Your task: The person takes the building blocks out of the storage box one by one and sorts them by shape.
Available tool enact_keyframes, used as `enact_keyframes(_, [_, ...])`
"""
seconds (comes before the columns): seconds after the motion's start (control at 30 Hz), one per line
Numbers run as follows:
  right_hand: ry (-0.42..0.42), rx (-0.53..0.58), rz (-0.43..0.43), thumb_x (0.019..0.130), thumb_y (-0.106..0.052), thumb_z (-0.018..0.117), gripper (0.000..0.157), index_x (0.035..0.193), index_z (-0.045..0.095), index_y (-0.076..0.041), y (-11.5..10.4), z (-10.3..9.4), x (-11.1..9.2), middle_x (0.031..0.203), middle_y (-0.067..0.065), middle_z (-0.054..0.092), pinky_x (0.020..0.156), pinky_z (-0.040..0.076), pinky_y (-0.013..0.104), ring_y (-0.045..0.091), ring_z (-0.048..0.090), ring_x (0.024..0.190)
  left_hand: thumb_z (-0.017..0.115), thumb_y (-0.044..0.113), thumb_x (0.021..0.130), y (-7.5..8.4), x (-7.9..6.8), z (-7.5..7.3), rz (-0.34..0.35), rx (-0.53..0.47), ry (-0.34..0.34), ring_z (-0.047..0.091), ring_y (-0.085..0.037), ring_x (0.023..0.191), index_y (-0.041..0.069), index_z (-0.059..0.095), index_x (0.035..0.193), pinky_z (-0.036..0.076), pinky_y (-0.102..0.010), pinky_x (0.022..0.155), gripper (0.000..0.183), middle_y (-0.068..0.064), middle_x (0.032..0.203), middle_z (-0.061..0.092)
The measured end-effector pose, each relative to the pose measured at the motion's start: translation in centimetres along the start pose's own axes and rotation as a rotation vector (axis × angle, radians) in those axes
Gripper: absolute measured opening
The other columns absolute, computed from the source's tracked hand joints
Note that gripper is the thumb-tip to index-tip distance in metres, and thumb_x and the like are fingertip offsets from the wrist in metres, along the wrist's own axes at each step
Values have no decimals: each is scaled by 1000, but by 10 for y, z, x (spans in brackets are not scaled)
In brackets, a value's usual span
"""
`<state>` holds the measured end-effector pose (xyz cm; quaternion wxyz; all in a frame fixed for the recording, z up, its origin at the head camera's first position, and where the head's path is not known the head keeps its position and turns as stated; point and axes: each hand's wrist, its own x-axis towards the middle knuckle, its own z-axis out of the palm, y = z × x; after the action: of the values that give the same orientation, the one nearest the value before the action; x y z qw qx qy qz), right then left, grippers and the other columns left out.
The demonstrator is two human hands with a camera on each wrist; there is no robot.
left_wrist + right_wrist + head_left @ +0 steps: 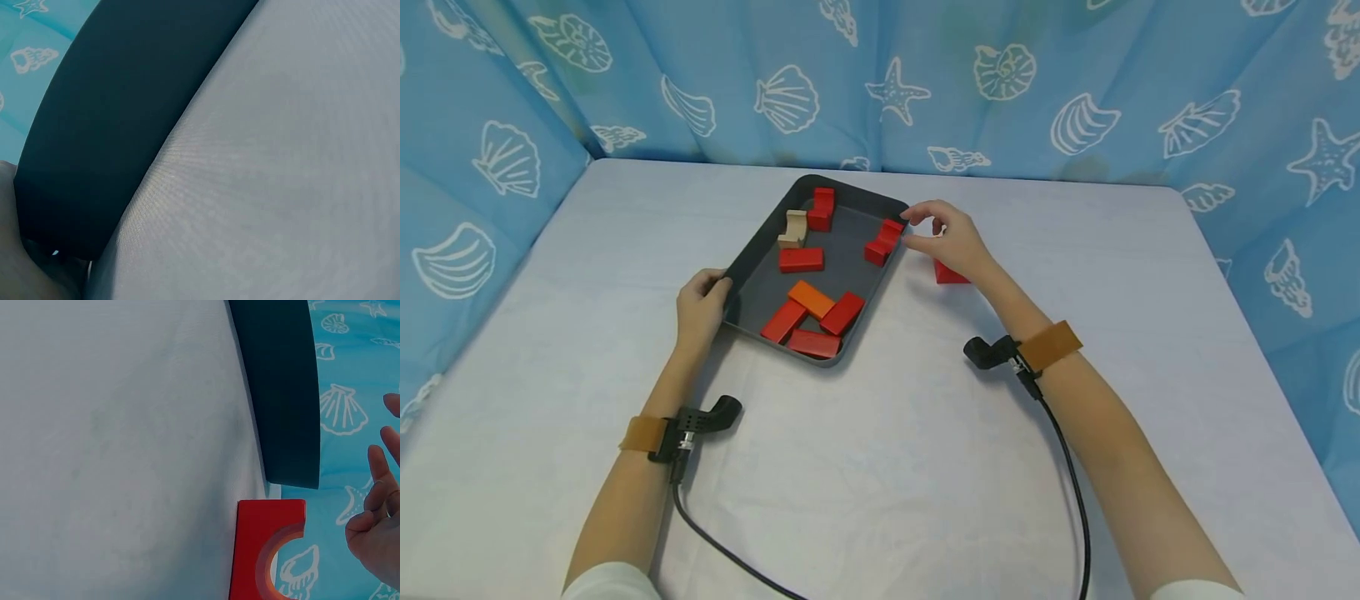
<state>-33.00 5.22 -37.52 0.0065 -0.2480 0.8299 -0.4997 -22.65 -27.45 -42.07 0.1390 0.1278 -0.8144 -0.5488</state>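
A dark grey tray (850, 221) holds several red blocks (801, 260), an orange block (812, 299) and a tan notched block (793, 229). My left hand (698, 308) grips the tray's left rim, thumb over the edge; in the left wrist view only part of that hand (25, 262) shows beside the tray's dark wall (106, 112). By the right far corner of the tray, my right hand (951, 237) has bent fingers spread apart with nothing between them. A red arch block (256, 550) stands on the table below that hand, mostly hidden in the head view.
A white cloth (880, 467) covers the table. Blue curtains (880, 75) with shell prints hang behind and at both sides. Each wrist carries a strapped camera (703, 417), and black cables (1075, 483) trail towards the near side.
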Motion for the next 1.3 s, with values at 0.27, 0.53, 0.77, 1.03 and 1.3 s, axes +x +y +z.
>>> enact_keyframes(0.27, [-29,22,-35,79,-8,68,32,108,59,1,6,10,12,101,13,57,70,32,26,32,45,94,45,13,91,-2,2,1,5,27,15,48,-15,84,-6,58,108,37,-25,74,28,-16,102,57])
enact_keyframes(0.53, [-51,-69,-46,79,-10,68,28,105,62,-2,6,22,13,94,9,59,71,32,27,25,47,89,46,12,90,-2,3,2,19,32,28,49,-15,84,-5,59,107,37,-25,73,28,-17,101,58])
enact_keyframes(0.77, [-49,-198,-56,78,-10,68,17,93,65,0,1,35,16,78,7,60,68,34,30,24,47,74,46,12,90,-3,3,1,18,26,25,49,-16,84,-6,59,106,37,-25,73,27,-17,101,58])
enact_keyframes(1.03, [-31,-232,-10,79,-8,67,17,94,65,1,-4,43,16,84,11,62,76,38,33,24,50,84,46,12,90,-5,4,1,15,26,28,50,-16,84,-6,59,106,37,-25,74,27,-17,101,59])
enact_keyframes(1.3, [-20,-292,38,80,-10,67,18,95,65,0,-10,44,14,88,11,62,79,35,34,25,44,90,47,11,90,-3,4,1,9,26,27,49,-17,84,-6,59,106,37,-25,73,26,-17,101,58])
